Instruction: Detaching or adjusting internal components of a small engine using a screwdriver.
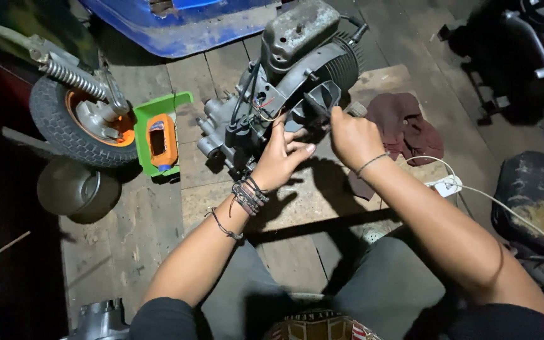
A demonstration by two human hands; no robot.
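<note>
A grey small engine (pixel 288 69) lies on a wooden floor in front of me, with a dark cover on top and thin coloured wires near its middle. My left hand (pixel 278 160), with several bracelets at the wrist, presses against the engine's lower side beside the wires. My right hand (pixel 351 135) is closed on a small part at the engine's right lower edge, by the black fan housing (pixel 322 97); what it grips is hidden by the fingers.
A small wheel with an orange hub (pixel 80 123) stands at the left, with a spring above it. An orange container lies in a green tray (pixel 158 135). A dark red rag (pixel 404 126), a white power strip (pixel 445 184) and a black seat (pixel 533 189) are at the right.
</note>
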